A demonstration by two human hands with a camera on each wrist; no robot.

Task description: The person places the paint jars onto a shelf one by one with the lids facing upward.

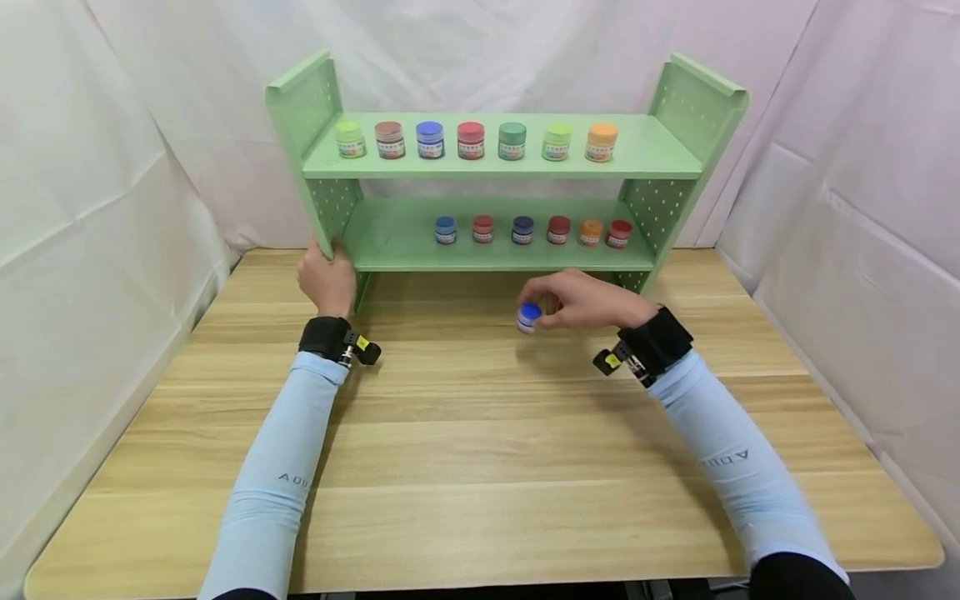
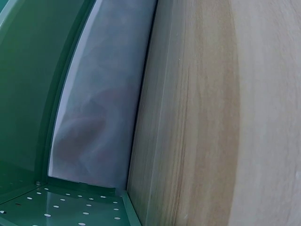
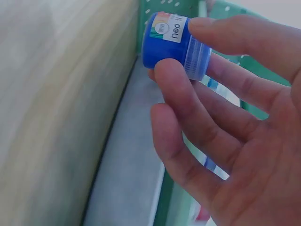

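Note:
My right hand (image 1: 581, 300) pinches a small blue paint jar (image 1: 528, 317) between thumb and fingers, above the table in front of the green shelf. In the right wrist view the blue jar (image 3: 164, 40) shows a white "deli" label, with the thumb on one side and fingers on the other. My left hand (image 1: 327, 279) grips the lower front edge of the left side panel (image 1: 303, 133); its fingertips are partly hidden behind the panel. The left wrist view shows the shelf's perforated green panel (image 2: 70, 207) but not the hand.
Several capped paint jars line the upper board (image 1: 637, 154), from a light green jar (image 1: 350, 139) to an orange jar (image 1: 602, 142). Smaller jars, including a red jar (image 1: 618, 234), stand on the lower board (image 1: 393, 242). White cloth (image 1: 97, 225) surrounds the wooden table (image 1: 465, 467).

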